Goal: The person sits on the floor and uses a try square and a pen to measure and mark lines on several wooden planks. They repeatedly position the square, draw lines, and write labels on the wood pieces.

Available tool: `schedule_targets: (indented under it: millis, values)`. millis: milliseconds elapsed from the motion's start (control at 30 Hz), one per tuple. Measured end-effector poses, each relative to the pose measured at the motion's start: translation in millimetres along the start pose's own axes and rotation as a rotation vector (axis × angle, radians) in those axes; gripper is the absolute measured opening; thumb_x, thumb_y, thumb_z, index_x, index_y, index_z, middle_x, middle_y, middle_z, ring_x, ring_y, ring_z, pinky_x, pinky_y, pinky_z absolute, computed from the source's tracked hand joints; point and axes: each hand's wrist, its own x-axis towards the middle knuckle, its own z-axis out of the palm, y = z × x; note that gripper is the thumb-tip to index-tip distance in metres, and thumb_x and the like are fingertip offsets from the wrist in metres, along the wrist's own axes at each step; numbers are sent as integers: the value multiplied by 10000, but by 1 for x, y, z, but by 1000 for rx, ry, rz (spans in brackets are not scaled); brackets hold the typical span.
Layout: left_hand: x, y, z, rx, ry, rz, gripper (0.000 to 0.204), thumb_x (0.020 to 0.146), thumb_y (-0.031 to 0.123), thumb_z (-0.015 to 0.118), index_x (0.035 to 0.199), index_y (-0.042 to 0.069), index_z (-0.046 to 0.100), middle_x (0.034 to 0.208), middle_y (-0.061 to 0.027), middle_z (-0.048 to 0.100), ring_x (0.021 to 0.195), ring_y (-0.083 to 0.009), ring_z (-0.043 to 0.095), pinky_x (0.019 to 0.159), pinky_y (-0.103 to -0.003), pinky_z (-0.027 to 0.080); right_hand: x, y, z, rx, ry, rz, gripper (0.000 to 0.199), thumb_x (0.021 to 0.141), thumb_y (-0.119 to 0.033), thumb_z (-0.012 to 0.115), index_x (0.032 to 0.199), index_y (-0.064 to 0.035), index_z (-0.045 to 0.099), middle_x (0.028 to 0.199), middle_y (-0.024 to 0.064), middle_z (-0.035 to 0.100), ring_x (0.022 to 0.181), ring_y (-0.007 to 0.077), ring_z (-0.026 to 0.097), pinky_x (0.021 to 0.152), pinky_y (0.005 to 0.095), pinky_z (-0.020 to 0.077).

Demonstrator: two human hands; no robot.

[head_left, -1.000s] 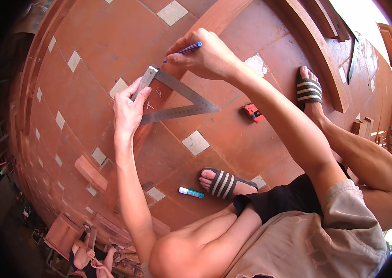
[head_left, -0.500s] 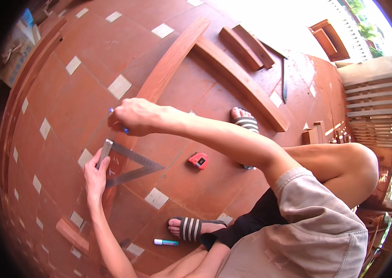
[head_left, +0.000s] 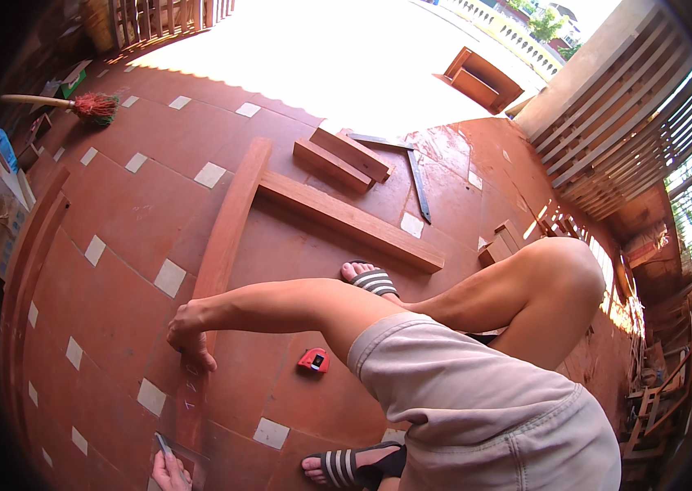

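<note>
A long reddish wooden beam [head_left: 231,221] runs along the tiled floor toward me, with pale handwritten marks on its near part. My right hand [head_left: 190,334] is closed over the beam's left edge beside those marks, thumb on top. Its fingertips are largely hidden, and the blue pen seen before does not show. At the lower edge my left hand [head_left: 170,473] is gripping a metal triangle square; just its handle [head_left: 164,444] shows clearly next to the beam's near end. To the right a red tape measure [head_left: 313,360] lies on the tiles.
A second beam [head_left: 354,221] meets the first near its far end. Beyond lie short wood blocks [head_left: 342,159] and a dark metal framing square [head_left: 415,176]. Long boards [head_left: 27,270] stretch along the left; a red-bristled broom [head_left: 94,108] is behind. My sandalled feet flank the tape measure.
My view has swung up and forward. My right hand has come down onto the beam, and its pen is out of sight. My left hand and the triangle square have drawn back toward the lower edge.
</note>
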Motion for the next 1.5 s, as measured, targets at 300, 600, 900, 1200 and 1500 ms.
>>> schedule_targets:
  millis: [300, 600, 900, 1200, 1500]
  values:
    - [-59, 24, 12, -132, 166, 32, 149, 1051, 151, 738, 1179, 93, 689, 767, 85, 529, 607, -4, 455, 508, -211, 319, -52, -11, 118, -490, 805, -2, 530, 717, -422, 869, 1114, -132, 671, 1031, 50, 663, 1092, 257, 632, 906, 445, 493]
    - [-55, 10, -16, -368, 259, 180, 368, 1077, 170, 697, 1412, 46, 607, 885, 32, 560, 740, -23, 510, 629, -186, 404, -48, -22, 117, -467, 982, 28, 443, 728, -323, 852, 1076, -143, 645, 1047, 55, 594, 1074, 250, 573, 936, 434, 461]
    - [-54, 31, -23, -738, 277, 343, 567, 1150, 322, 589, 1599, 10, 438, 1115, -18, 618, 883, -135, 558, 831, -283, 468, -31, 7, 76, -353, 876, 0, 718, 707, -397, 955, 1295, -170, 611, 1155, 28, 620, 1164, 230, 594, 1054, 467, 468]
    - [2, 22, 29, 411, 282, 560, 410, 976, 18, 793, 1372, -47, 711, 1172, -40, 656, 1014, -124, 633, 877, -313, 536, -89, -54, 109, 179, 1263, 218, 817, 820, -323, 932, 1519, -110, 567, 1373, 124, 694, 1272, 334, 632, 1120, 494, 478]
    - [55, -12, 102, 736, 196, 726, 502, 828, 59, 878, 1322, 79, 790, 1029, -73, 614, 914, -248, 564, 857, -407, 513, -112, -86, 155, 460, 1270, 406, 625, 870, -183, 885, 1428, -68, 627, 1306, 152, 723, 1222, 362, 664, 1059, 466, 519]
